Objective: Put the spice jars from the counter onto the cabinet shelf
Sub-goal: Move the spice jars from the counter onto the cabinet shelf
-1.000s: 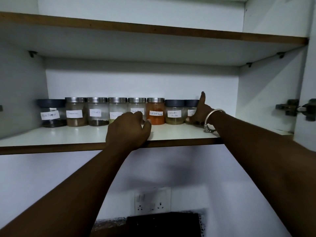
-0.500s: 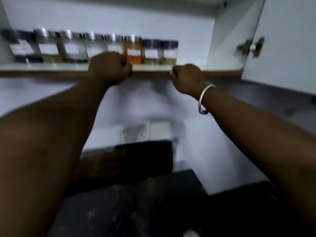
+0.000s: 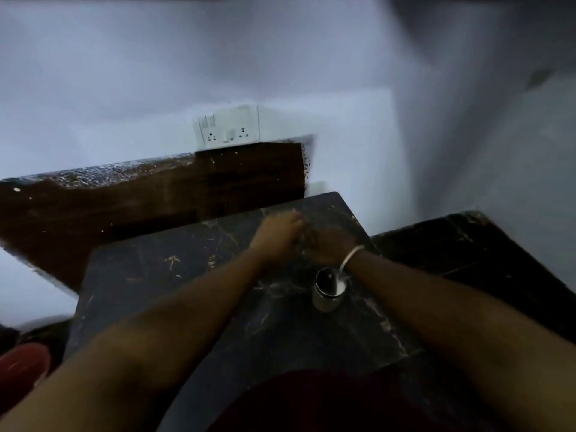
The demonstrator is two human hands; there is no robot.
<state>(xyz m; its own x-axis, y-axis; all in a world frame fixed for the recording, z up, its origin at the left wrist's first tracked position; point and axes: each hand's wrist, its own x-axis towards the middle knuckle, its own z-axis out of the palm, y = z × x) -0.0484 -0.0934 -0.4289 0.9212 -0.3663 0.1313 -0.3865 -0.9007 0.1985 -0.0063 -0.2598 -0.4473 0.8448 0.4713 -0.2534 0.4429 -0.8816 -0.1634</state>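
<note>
Count: 1 jar (image 3: 327, 289) on the dark marble surface (image 3: 187, 275); 2 hands, left grip (image 3: 277, 233) and right grip (image 3: 327, 244), blurred; 1 bangle (image 3: 350, 258) on the right wrist; 1 wall socket plate (image 3: 227, 126)

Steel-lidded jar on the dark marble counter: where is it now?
Head view, right of centre: the steel-lidded jar stands on the dark marble counter, just below the bangled right wrist, nearer the camera than both hands.

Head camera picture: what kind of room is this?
Probably a kitchen: a dark marble counter against a white wall, a switch-and-socket plate above it, and a steel-lidded jar standing on the counter.
</note>
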